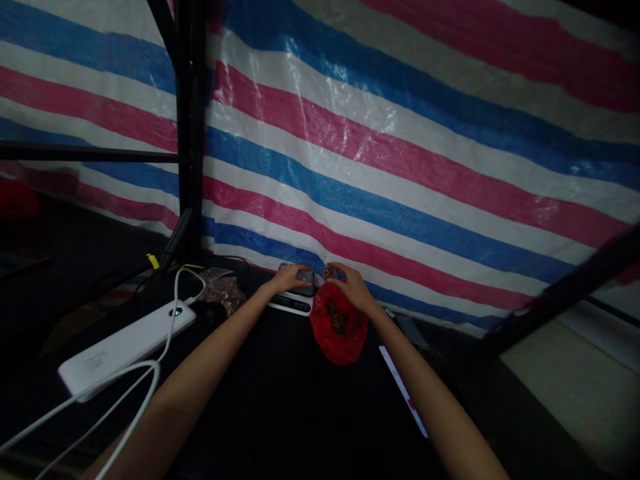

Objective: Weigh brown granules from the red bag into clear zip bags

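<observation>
My left hand (pixel 289 277) reaches over a small kitchen scale (pixel 291 305) with a white body and dark top. Its thumb and fingers are apart, with nothing seen between them. My right hand (pixel 353 287) is closed on a small brown piece (pixel 329 273), perhaps in clear plastic, just above the far rim of a red plastic bag (pixel 343 347). The bag stands open beside the scale, with brown, lumpy dried pieces (pixel 337 319) inside. Dim light hides the finer details of the pieces.
On the left lie a white power bank (pixel 125 343) with white cables (pixel 159 363) and a clear bag of brown pieces (pixel 223 290). A phone-like slim object (pixel 403 390) lies by my right forearm. A striped tarp (pixel 375 153) hangs behind, beside a black metal post (pixel 191 133).
</observation>
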Demonstrator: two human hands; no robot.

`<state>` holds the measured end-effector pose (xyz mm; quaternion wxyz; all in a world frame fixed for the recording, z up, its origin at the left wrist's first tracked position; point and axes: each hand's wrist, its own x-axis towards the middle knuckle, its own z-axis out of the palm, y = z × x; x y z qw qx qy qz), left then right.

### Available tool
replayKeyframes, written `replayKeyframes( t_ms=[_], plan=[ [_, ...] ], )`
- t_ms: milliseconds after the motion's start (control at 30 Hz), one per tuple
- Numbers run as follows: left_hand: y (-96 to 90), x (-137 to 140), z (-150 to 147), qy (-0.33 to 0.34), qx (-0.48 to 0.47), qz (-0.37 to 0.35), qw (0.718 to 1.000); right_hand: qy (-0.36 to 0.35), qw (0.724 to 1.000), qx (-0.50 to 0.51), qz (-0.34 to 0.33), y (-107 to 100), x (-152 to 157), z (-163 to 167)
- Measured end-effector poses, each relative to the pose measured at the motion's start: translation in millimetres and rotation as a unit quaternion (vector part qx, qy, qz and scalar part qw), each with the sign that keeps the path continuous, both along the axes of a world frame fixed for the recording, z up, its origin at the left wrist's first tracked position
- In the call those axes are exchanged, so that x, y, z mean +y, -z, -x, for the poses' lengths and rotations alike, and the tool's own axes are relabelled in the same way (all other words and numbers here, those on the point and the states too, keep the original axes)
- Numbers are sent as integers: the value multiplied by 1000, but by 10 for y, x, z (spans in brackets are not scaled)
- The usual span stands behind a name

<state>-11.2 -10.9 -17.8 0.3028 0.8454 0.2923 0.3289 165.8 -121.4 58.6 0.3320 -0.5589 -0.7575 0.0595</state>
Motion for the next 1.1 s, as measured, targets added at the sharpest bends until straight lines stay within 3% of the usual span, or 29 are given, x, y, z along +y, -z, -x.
replayKeyframes(
  t_ms=[167, 300, 467, 600, 733, 900, 1033, 1100],
  plan=[
    [-226, -124, -45, 126, -153, 127, 972, 8, 999, -32, -28, -32, 153, -33],
    [-349, -180, -54, 160, -228, 198, 940, 24, 987, -138, -79, -172, 134, 14],
    [-351, -172, -50, 161, -267, 228, 923, 38, 939, -321, -118, -378, 14, 194],
    [-286, -152, -63, 152, -258, 231, 926, 12, 892, -431, -137, -446, -33, 316],
    [-258, -138, -60, 139, -240, 209, 938, -22, 871, -467, -151, -451, -60, 335],
    [-283, -68, 6, 124, -181, 131, 967, 11, 903, -406, -140, -499, -185, 210],
    [-176, 60, 102, -1, -87, -44, 995, 11, 954, -299, -28, -382, -408, -13],
    [-76, 97, 136, -44, -11, -106, 993, -27, 960, -272, 56, -215, -536, -128]
  ],
)
